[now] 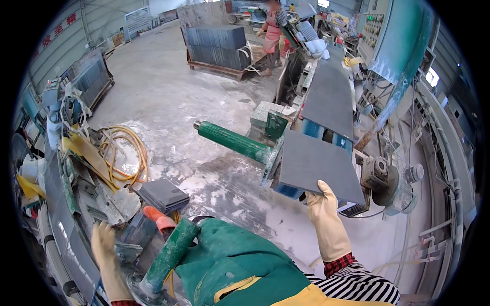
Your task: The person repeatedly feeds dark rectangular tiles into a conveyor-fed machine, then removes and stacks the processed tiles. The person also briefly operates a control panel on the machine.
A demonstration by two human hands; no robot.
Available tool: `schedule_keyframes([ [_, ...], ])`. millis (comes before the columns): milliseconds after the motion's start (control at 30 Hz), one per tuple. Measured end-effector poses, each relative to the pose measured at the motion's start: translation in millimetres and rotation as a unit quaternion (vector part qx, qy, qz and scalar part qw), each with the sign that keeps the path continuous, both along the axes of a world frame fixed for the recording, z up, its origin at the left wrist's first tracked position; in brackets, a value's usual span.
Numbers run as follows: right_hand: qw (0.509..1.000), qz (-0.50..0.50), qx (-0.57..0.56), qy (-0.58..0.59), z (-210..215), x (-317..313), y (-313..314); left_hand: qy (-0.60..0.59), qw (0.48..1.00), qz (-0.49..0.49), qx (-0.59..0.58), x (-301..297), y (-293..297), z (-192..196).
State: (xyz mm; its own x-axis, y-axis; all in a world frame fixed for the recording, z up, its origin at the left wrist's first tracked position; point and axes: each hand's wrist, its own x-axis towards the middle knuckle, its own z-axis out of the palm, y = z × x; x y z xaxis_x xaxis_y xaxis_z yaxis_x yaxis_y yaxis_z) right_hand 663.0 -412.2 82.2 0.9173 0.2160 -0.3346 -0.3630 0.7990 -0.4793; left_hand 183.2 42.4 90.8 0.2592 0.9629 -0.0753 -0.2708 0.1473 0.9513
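My right hand (327,219), in a cream rubber glove, grips the near edge of a dark grey stone slab (319,163). Its thumb lies on top and the fingers go underneath, mostly hidden. The slab rests at the near end of a conveyor with blue rollers (312,128); a longer grey slab (331,94) lies farther along it. At the lower left, my left hand (104,250), gloved alike, is beside the machine there, its fingers smeared by motion. Close to it lies a small stack of grey slabs (164,195).
A green cylinder (235,140) juts left from the conveyor's end, and another green post (171,255) stands by my apron. A coiled yellow hose (127,153) lies on the floor. Farther off are a pallet of slabs (217,46) and a person in a red apron (272,33).
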Motion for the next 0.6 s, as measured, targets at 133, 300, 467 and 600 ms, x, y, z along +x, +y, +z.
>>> schedule_keyframes([
  [133, 0.999, -0.043, -0.013, -0.003, -15, 12, 3, 0.590, 0.678, 0.328, 0.290, -176, 23, -68],
  [300, 0.997, -0.073, 0.005, 0.003, -30, 39, 5, 0.598, 0.700, 0.378, 0.098, -153, -113, -41],
  [467, 0.997, -0.064, 0.041, -0.011, -47, 54, 21, 0.585, 0.752, 0.287, 0.100, -79, -167, -5],
  [600, 0.996, -0.077, 0.049, 0.022, -53, 56, 28, 0.598, 0.757, 0.239, 0.109, -45, -173, 10],
])
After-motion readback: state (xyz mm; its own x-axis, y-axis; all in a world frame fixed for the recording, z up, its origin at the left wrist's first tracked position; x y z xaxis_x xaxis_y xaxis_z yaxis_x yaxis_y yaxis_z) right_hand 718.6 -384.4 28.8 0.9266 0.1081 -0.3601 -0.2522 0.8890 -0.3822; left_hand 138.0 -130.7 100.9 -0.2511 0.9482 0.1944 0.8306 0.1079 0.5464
